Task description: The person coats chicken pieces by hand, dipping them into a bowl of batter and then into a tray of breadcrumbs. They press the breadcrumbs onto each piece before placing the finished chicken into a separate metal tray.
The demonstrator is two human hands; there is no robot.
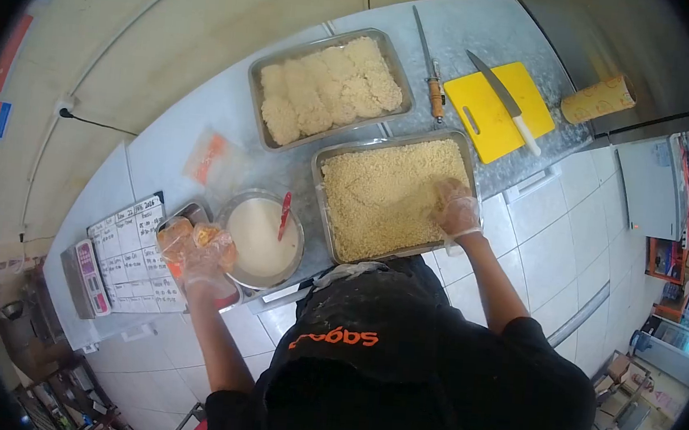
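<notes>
My left hand (207, 270), in a clear plastic glove, is at a small metal pan (189, 211) of raw, orange-pink meat pieces. Its fingers close on a piece of raw meat (218, 241), though the fingertips are partly hidden. Beside it stands a round metal bowl (299, 248) of creamy white batter with a red-handled utensil (285, 214) in it. My right hand (458, 210), also gloved, is curled around breadcrumbs (380, 177) at the right side of a large metal tray (315, 181). Crumbs blur beside its fingers.
Behind is a second metal tray (253, 102) with rows of breaded pieces (331, 87). A knife (499, 89) lies on a yellow cutting board (489, 150), near a sharpening steel (432, 75) and a wrap roll (599, 100). Left are a scale (86, 278) and a written chart (132, 254).
</notes>
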